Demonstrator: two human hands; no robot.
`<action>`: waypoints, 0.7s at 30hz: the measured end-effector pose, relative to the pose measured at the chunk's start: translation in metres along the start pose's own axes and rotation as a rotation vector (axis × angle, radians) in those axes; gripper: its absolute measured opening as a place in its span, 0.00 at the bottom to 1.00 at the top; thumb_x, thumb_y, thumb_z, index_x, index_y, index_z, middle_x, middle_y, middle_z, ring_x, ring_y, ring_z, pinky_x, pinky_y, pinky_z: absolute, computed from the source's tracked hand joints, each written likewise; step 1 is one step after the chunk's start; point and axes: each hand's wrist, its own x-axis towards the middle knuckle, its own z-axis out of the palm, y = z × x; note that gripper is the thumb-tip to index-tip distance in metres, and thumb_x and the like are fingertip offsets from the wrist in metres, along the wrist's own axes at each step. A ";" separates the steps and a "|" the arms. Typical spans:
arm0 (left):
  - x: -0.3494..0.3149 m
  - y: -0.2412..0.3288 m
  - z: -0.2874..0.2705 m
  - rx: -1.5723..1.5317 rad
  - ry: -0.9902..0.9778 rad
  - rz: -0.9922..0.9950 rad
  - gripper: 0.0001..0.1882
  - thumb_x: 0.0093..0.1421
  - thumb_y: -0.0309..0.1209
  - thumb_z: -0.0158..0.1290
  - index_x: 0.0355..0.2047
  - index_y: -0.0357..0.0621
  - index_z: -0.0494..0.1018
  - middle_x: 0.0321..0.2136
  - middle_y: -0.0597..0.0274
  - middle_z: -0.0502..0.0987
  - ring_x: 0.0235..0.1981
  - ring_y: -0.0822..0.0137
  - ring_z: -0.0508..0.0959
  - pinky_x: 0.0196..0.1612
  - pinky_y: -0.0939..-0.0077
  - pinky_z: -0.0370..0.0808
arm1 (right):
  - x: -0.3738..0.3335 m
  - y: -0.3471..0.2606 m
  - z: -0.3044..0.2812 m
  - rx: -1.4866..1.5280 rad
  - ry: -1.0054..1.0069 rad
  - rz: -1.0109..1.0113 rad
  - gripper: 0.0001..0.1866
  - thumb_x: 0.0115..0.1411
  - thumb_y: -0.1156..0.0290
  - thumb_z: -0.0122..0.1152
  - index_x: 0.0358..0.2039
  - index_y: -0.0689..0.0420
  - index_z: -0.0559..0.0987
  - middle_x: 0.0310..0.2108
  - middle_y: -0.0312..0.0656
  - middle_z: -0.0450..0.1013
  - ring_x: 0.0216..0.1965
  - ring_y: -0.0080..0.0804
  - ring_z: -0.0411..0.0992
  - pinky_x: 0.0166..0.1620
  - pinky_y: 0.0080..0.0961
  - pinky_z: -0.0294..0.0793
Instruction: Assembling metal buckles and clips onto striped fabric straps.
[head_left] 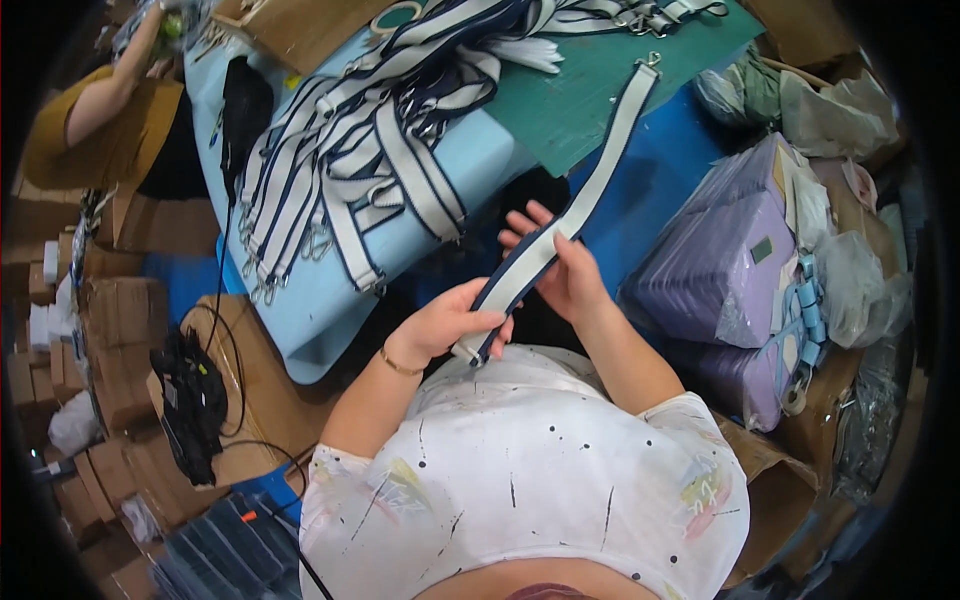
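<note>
A long white strap with navy edges [590, 190] slants from my chest up to the green mat, where its metal clip [650, 62] lies. My left hand [455, 318] pinches the strap near its lower end, thumb on top. Further along, my right hand [568, 270] supports it, thumb pressed on the white face and fingers extended behind. The short folded end hangs just below my left hand. On the light blue table, a heap of similar straps [400, 150] with metal hooks lies to the far left of my hands.
A green mat [600, 110] covers the far table part, beside the light blue tabletop [310, 335]. Purple plastic-wrapped bundles [710, 260] stand at right near clear bags [860, 290]. Cardboard boxes [120, 340] stack at left. Another person [100, 130] is at far left.
</note>
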 end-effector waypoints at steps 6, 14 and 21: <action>0.013 0.013 0.012 -0.135 0.014 -0.008 0.15 0.63 0.29 0.44 0.48 0.35 0.63 0.28 0.58 0.73 0.24 0.68 0.76 0.29 0.76 0.74 | 0.027 -0.021 0.016 -0.484 0.189 -0.190 0.20 0.62 0.69 0.51 0.52 0.66 0.66 0.31 0.41 0.71 0.35 0.34 0.74 0.39 0.30 0.75; 0.004 0.065 0.006 -0.410 0.085 0.265 0.13 0.66 0.30 0.41 0.48 0.38 0.63 0.29 0.61 0.71 0.23 0.72 0.73 0.27 0.79 0.72 | 0.041 -0.075 -0.009 -0.195 0.047 -0.179 0.22 0.67 0.57 0.41 0.55 0.59 0.66 0.45 0.44 0.73 0.49 0.41 0.72 0.48 0.30 0.75; -0.020 0.083 0.004 -0.183 0.188 0.256 0.12 0.64 0.28 0.43 0.47 0.40 0.64 0.28 0.62 0.70 0.21 0.72 0.71 0.25 0.81 0.69 | 0.092 -0.133 0.006 -0.301 0.215 -0.280 0.13 0.65 0.62 0.49 0.41 0.57 0.74 0.39 0.38 0.75 0.35 0.23 0.73 0.33 0.16 0.76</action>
